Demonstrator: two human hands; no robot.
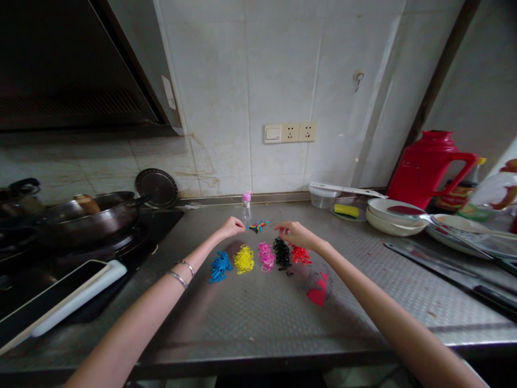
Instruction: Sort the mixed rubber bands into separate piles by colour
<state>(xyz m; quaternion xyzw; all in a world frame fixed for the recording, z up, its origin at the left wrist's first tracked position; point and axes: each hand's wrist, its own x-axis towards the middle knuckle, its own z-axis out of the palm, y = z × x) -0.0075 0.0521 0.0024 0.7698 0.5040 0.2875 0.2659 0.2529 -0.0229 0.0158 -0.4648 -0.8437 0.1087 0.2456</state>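
Small rubber bands lie on the metal counter in separate piles: blue (220,267), yellow (244,259), pink (266,256), black (281,254) and red (301,255). Behind them is a small mixed-colour pile (259,226). My left hand (233,227) is just left of the mixed pile, its fingers pressed together; what they hold, if anything, is too small to make out. To the right of that pile, above the black and red bands, my right hand (297,234) hovers with its fingers loosely bent and apart, nothing visible in them.
A small clear bottle with a pink cap (247,205) stands by the wall. Near my right forearm lies a clear bag with a red heart (318,289). Bowls (393,226), a knife (444,272) and a red thermos (424,170) occupy the right; a pan (117,210) and phone (56,293), the left.
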